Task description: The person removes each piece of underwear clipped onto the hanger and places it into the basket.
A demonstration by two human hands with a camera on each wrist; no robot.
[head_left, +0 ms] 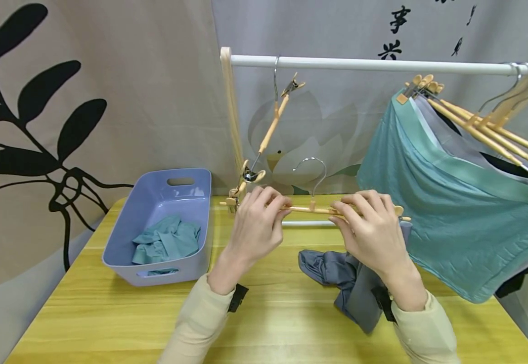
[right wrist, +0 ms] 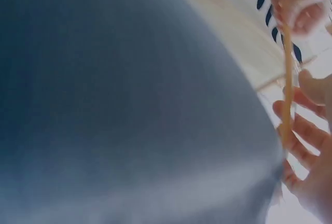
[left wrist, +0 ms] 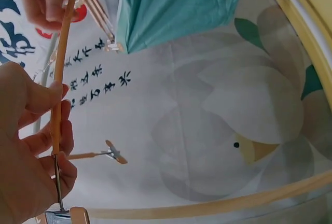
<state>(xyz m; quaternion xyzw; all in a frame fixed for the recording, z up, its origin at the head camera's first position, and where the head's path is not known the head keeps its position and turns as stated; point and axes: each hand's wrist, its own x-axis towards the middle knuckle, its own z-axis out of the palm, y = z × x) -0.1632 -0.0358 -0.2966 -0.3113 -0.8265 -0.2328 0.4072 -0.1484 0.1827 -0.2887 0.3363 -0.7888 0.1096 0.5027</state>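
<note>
Blue basin (head_left: 166, 199), teal cloth (head_left: 168, 241) inside: stood near table (head_left: 123, 323)'s back left corner. Printed curtain (head_left: 155, 91): hung behind back edge.

Yellow table (head_left: 109, 318) (wood-grained), blue basket (head_left: 168, 199) at left, clothes rack (head_left: 359, 64)

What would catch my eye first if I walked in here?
Probably the shiny teal fabric garment hanging at right, below the long white rail. In the middle, the left hand and right hand hold a slim wooden clip hanger. To their left, a lavender plastic basket stands on the yellow wooden table.
</note>
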